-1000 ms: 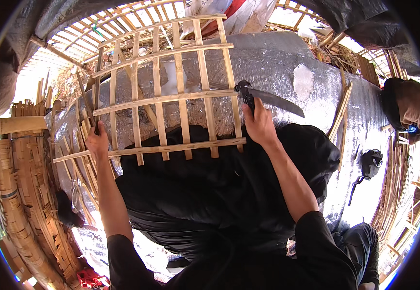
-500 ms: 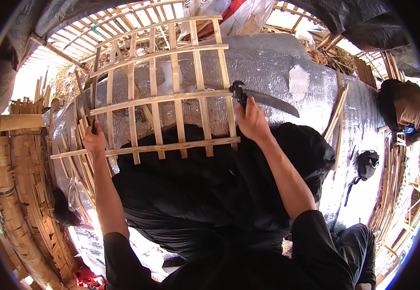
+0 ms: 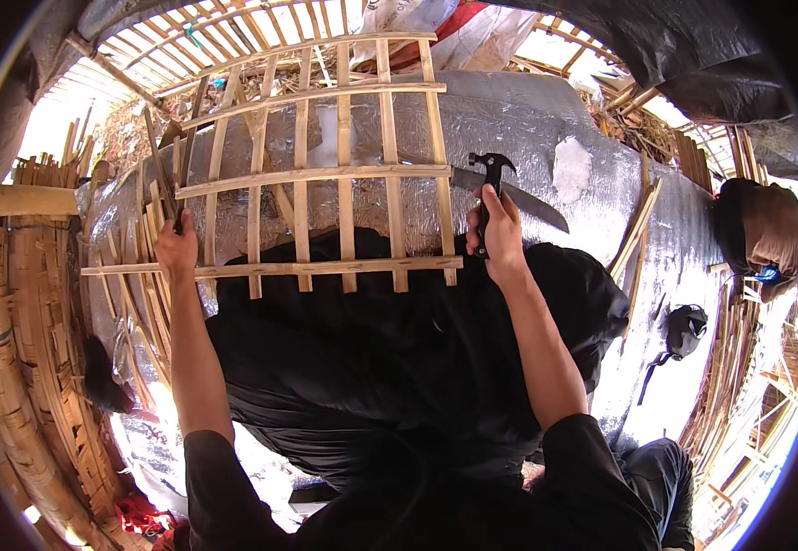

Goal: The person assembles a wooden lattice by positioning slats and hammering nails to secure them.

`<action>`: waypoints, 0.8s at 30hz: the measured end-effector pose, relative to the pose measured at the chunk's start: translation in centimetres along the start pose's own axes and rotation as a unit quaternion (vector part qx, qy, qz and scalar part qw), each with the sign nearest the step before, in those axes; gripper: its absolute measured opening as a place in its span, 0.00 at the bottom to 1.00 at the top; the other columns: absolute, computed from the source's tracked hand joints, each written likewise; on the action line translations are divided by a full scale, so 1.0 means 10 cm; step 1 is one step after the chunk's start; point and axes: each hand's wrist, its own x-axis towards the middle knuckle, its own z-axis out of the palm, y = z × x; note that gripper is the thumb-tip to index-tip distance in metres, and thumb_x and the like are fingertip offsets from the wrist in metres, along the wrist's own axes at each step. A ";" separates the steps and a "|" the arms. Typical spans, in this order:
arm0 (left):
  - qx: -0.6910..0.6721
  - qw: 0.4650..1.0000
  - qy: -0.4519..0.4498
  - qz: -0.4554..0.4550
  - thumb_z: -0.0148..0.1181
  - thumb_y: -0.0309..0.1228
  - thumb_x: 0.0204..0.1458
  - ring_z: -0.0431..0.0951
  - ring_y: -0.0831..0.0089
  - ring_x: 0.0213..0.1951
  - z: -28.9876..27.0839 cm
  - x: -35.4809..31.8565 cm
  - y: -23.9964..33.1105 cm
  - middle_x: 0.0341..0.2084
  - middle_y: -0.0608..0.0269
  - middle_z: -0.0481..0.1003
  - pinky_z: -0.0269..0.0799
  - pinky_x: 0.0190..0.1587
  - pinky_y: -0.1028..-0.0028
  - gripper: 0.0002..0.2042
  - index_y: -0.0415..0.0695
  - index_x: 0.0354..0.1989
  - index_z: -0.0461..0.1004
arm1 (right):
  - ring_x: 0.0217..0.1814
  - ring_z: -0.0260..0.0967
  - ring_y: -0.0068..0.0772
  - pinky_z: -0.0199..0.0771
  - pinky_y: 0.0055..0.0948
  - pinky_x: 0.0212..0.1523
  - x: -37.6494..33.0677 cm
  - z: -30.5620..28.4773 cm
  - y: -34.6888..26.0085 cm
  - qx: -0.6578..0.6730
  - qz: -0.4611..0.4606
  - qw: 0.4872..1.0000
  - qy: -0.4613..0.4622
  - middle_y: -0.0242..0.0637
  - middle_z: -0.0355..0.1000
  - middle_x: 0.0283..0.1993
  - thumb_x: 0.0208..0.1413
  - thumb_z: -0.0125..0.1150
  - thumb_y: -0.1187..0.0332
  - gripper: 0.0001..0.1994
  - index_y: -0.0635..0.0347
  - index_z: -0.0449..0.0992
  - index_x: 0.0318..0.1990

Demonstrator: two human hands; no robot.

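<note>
Left hand (image 3: 177, 250) gripping bamboo lattice (image 3: 325, 174) left edge, right hand (image 3: 500, 230) clamped on hammer (image 3: 489, 188) at right edge

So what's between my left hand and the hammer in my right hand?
In the head view, the bamboo lattice frame spans from left hand to hammer in the right hand.

Bamboo lattice (image 3: 325, 174) lies on the foil sheet (image 3: 527, 129); woven mats (image 3: 22, 349) left; hammer (image 3: 489, 188) (handle gripped) at its right edge.

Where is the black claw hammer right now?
In the head view, right of centre: the black claw hammer is gripped in the right hand, head up, at the right edge of the bamboo slat lattice, crossing the long grey blade.
</note>
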 end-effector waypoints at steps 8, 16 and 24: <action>-0.059 0.998 -0.035 -0.013 0.58 0.54 0.60 0.82 0.43 0.43 -0.18 -0.09 0.21 0.37 0.40 0.81 0.77 0.48 0.56 0.24 0.46 0.48 0.83 | 0.12 0.58 0.26 0.59 0.32 0.13 0.06 0.15 0.08 0.112 -0.024 0.990 0.086 0.31 0.65 0.22 0.72 0.48 0.53 0.16 0.58 0.69 0.43; 0.002 0.999 -0.049 -0.003 0.58 0.56 0.60 0.81 0.41 0.44 -0.16 -0.07 0.13 0.37 0.38 0.80 0.76 0.47 0.55 0.26 0.42 0.42 0.84 | 0.13 0.59 0.25 0.62 0.30 0.12 0.14 0.05 -0.04 0.085 -0.073 0.987 0.118 0.31 0.65 0.22 0.73 0.46 0.52 0.17 0.56 0.67 0.39; -0.001 0.999 -0.020 0.025 0.53 0.54 0.63 0.81 0.42 0.43 -0.02 -0.09 -0.13 0.39 0.45 0.82 0.79 0.47 0.54 0.23 0.49 0.47 0.83 | 0.28 0.75 0.48 0.72 0.40 0.29 0.33 -0.07 0.02 -0.292 -0.117 0.947 0.059 0.48 0.75 0.29 0.63 0.64 0.56 0.19 0.67 0.69 0.40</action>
